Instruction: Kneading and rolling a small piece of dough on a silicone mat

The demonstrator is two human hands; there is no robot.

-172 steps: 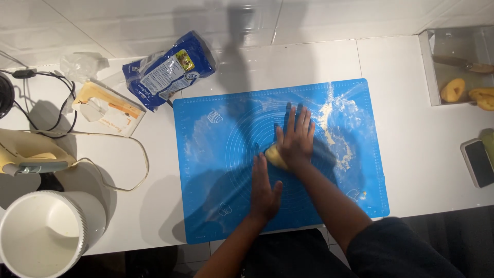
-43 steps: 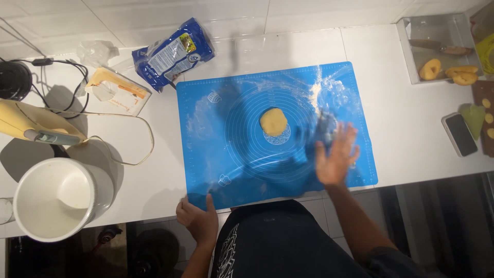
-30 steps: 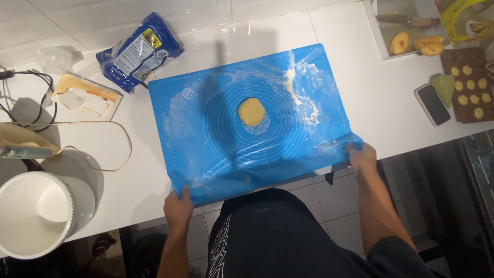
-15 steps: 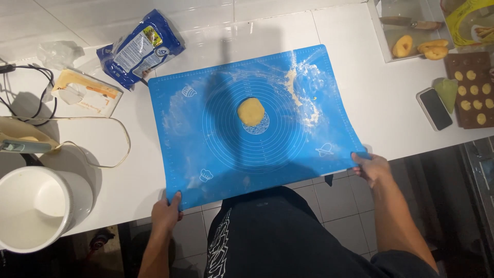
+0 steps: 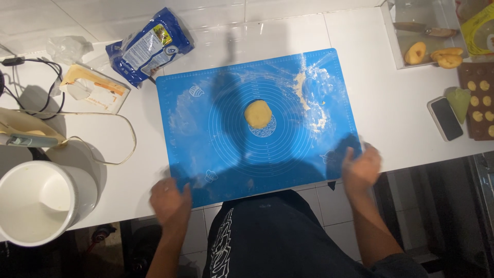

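A person stands at a white counter [image 5: 391, 77], seen from above. Nearest, the left hand [image 5: 171, 202] hovers at the front left corner of a blue rectangular silicone baking mat [image 5: 206, 128], fingers loosely spread and holding nothing as far as the motion blur lets me tell. The right hand [image 5: 362, 166] is at the mat's front right corner, also blurred, fingers loosely curled; whether it touches the mat I cannot tell. The front edge of the mat overhangs the counter, so it could slide or sag and tip flour off. In the middle of the mat lies a small round flattened piece of pale yellow dough [image 5: 258, 113], with loose flour [image 5: 311, 92] scattered beyond it to the right. Left of the mat a white cylindrical container [image 5: 41, 201] is cut off by the frame, and a thin cable [image 5: 116, 154] loops near the mat's left edge, easy to snag. Beyond the mat's far left corner lies a blue plastic bag [image 5: 149, 46]
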